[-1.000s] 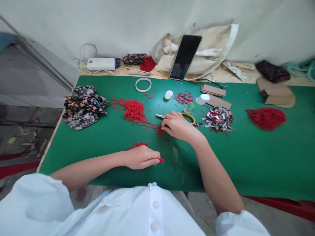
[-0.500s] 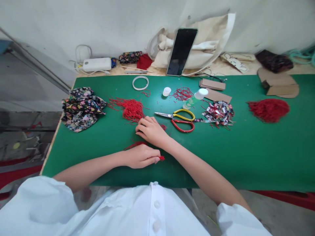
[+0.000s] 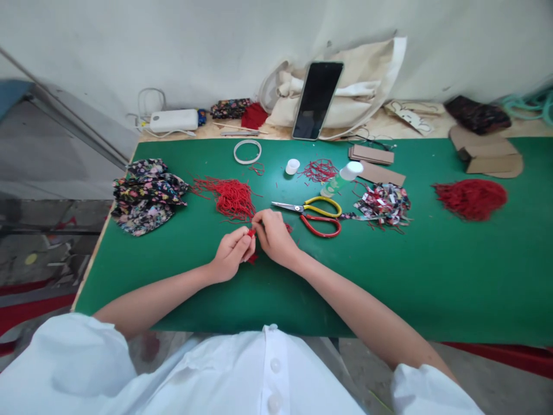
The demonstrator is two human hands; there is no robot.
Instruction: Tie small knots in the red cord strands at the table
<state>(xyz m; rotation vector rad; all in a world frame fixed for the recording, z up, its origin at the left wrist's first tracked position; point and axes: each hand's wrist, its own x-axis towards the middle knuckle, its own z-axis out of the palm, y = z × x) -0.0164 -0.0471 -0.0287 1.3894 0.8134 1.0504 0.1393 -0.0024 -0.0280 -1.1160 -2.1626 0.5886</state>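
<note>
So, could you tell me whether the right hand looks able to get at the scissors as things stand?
Probably yes. The scissors lie flat on the green mat just right of the right hand, with bare mat between. That hand is pinching a small red cord bundle with the left hand, though.

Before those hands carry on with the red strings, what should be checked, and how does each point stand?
1. Both hands on the bundle: ok. The left hand and right hand meet on a small bundle of red strings.
2. Bundle ends even: cannot tell, the fingers hide most of it.
3. More string nearby: ok. The red string pile lies just beyond the hands.
4. Scissors close: ok. The scissors lie shut on the green mat, right of the right hand, touching neither hand.
5. Glue bottle capped: cannot tell. The bottle lies on its side beyond the scissors.
</note>
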